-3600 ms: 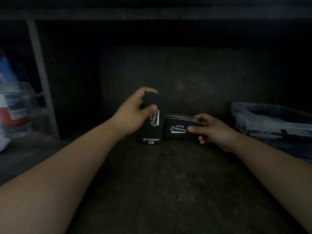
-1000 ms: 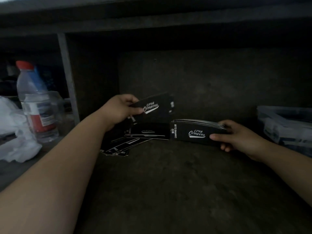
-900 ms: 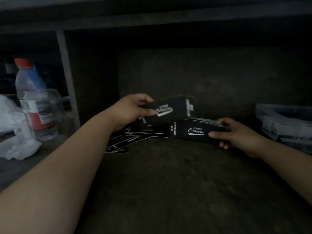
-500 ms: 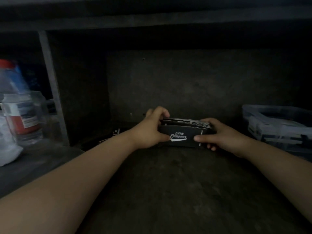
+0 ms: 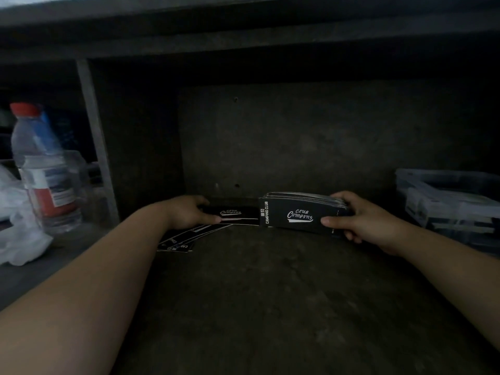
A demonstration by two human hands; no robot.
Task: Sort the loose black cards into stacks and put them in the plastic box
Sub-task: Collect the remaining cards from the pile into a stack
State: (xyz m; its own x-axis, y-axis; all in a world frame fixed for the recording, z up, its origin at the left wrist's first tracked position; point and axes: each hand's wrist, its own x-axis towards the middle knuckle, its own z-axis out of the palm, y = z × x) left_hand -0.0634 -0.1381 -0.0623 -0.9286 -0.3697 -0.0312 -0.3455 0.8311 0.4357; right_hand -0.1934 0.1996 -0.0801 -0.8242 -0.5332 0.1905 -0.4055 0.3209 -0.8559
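Holding a stack of black cards (image 5: 292, 212) tilted up on its long edge, the right hand (image 5: 365, 221) pinches the stack's right end, with the thumb pressed on the near face and the fingers curled round the back and underneath. The stack stands on the dark shelf (image 5: 270, 293), right of centre, and the thin pale edges of many cards show along its top. Its front card is matt black, with a white script logo reading "Club Camping" over a swoosh. "CAMPING CLUB" runs sideways in white capitals along the left short edge, with a small white mark above it. Just left of the stack, loose black cards (image 5: 186, 238) lie fanned flat on the shelf, showing white lines and bits of lettering too small to read. The top card (image 5: 235, 212) of that fan carries the same script logo and reaches to the stack's left edge. The left hand (image 5: 186, 212) grips this card's left end, its thumb along the near edge and its fingers curled over the far edge. A clear plastic box (image 5: 443, 175) sits at the far right, well apart from the cards; what lies inside is unclear. At the left, beyond a metal upright (image 5: 93, 136), a water bottle (image 5: 43, 169) with a red cap and a red-and-white label stands beside a white plastic bag (image 5: 19, 239); the label's print is unreadable.
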